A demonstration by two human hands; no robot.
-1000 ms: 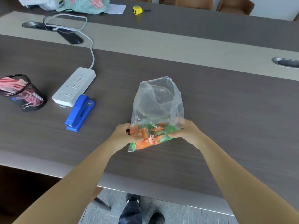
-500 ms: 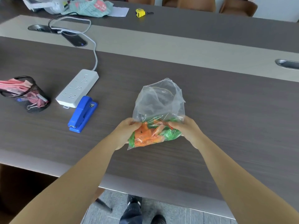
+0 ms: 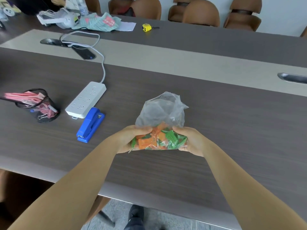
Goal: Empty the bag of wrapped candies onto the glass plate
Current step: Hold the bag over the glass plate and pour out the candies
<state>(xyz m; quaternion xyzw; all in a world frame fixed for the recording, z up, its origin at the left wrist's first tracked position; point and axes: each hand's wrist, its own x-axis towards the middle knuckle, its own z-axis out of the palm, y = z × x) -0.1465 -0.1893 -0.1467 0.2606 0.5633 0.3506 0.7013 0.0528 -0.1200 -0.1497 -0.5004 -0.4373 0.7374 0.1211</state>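
Note:
A clear plastic bag (image 3: 162,112) sits between both hands over the dark wooden table (image 3: 232,122). Its lower part is packed with orange and green wrapped candies (image 3: 157,140); its upper part is crumpled, empty-looking film that leans away from me. My left hand (image 3: 131,138) grips the bag's left side at the candies. My right hand (image 3: 191,140) grips the right side. Through the film something rounded and clear shows faintly; I cannot tell whether it is the glass plate.
A blue stapler (image 3: 90,125) and a white power strip (image 3: 86,99) lie to the left, with a black mesh pen cup (image 3: 41,107) further left. A phone (image 3: 83,53), cloth, papers and a yellow tape measure (image 3: 146,27) lie far back. Brown chairs (image 3: 201,13) line the far side.
Both hands have squeezed in on the candy-filled bottom of the bag, and the empty top has slumped lower and further away from me. The camera has tilted up.

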